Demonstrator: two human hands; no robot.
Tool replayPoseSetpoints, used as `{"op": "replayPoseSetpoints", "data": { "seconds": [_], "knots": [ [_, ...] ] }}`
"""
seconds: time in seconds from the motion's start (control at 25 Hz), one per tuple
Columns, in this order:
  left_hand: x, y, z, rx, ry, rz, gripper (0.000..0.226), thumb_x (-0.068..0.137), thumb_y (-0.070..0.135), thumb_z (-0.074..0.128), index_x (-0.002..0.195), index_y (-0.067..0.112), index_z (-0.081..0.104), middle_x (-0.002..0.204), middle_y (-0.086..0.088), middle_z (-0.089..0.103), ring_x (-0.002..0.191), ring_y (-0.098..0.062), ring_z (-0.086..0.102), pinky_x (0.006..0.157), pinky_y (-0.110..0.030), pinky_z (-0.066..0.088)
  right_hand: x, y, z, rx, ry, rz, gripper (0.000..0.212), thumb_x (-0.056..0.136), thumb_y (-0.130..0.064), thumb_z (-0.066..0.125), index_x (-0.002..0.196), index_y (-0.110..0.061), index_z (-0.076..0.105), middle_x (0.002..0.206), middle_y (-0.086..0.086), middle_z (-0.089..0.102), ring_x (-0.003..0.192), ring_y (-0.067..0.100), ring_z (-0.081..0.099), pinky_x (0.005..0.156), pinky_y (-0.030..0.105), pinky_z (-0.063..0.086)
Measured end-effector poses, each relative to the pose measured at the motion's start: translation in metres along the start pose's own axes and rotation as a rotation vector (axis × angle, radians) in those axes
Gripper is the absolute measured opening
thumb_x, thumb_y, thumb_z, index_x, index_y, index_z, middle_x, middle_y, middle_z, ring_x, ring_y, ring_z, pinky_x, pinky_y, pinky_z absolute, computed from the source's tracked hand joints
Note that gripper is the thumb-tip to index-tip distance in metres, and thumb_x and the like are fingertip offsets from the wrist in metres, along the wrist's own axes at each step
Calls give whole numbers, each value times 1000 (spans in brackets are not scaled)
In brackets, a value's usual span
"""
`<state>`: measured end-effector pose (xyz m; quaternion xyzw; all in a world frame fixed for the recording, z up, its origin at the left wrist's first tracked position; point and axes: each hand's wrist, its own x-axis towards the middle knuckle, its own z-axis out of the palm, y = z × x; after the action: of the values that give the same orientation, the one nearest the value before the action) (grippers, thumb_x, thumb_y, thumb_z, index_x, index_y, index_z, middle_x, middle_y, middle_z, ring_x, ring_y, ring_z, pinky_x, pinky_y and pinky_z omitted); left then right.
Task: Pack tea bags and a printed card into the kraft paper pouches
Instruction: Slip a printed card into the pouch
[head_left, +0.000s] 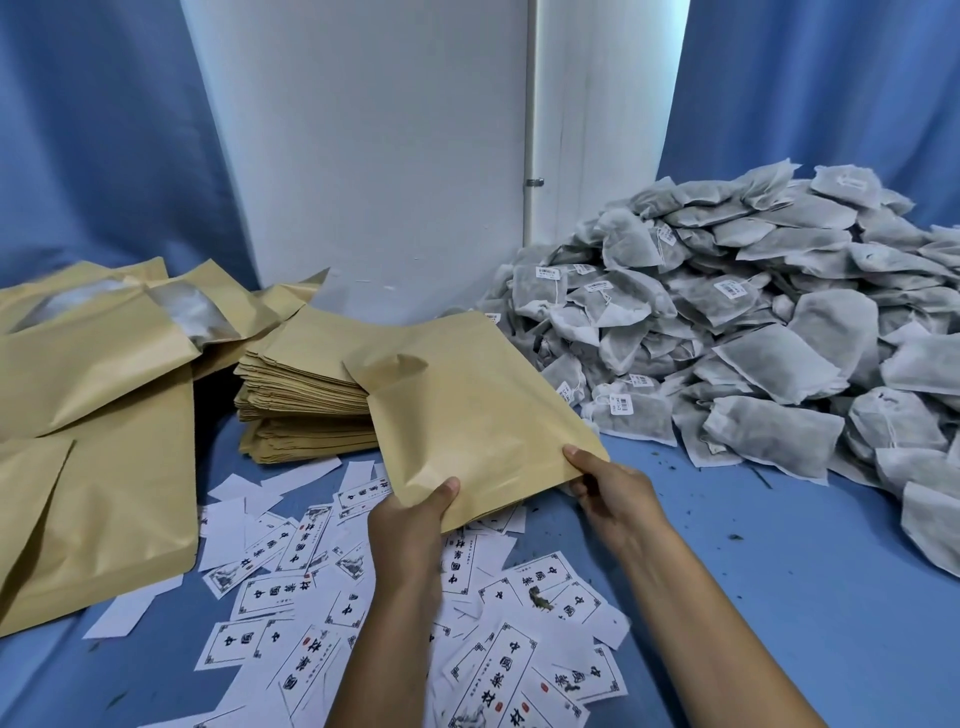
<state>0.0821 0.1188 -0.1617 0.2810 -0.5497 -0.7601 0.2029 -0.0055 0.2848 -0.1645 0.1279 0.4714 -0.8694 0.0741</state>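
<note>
Kraft paper, one flat pouch (472, 415), is gripped at frame centre by the left hand (410, 525) and the right hand (613, 493), apparently unfilled. Opened pouches (98, 364) at left look packed, while a pouch stack (306, 395), scattered printed cards (291, 597) and the tea bag heap (753, 332) at right remain.

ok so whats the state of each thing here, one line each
held pouch: flat, gripped at its near edge by both hands
left hand: grips pouch
right hand: grips pouch
pouch stack: flat, unfilled
pouches at left: mouths open
tea bags: heaped loose
printed cards: scattered
</note>
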Motion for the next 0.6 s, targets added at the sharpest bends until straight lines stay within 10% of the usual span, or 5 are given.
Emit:
{"op": "replayPoseSetpoints", "data": {
  "seconds": [0.24,0.6],
  "knots": [
    [1,-2,-1,28,19,-2,16,79,15,77,90,15,65,81,-5,70,67,-23,62,51,-24,38,-4,9,5,-148,-57,23,21,74,0,76,73,-5,55,65,8,58,52,14,49,51,19,47],
    [-5,2,1,64,-61,-49,18,78,11,78,91,9,65,83,-6,72,74,-21,68,60,-27,54,-14,20,13,-102,-141,26,14,77,4,72,81,-4,62,68,5,68,56,15,57,58,24,51]
  ]
}}
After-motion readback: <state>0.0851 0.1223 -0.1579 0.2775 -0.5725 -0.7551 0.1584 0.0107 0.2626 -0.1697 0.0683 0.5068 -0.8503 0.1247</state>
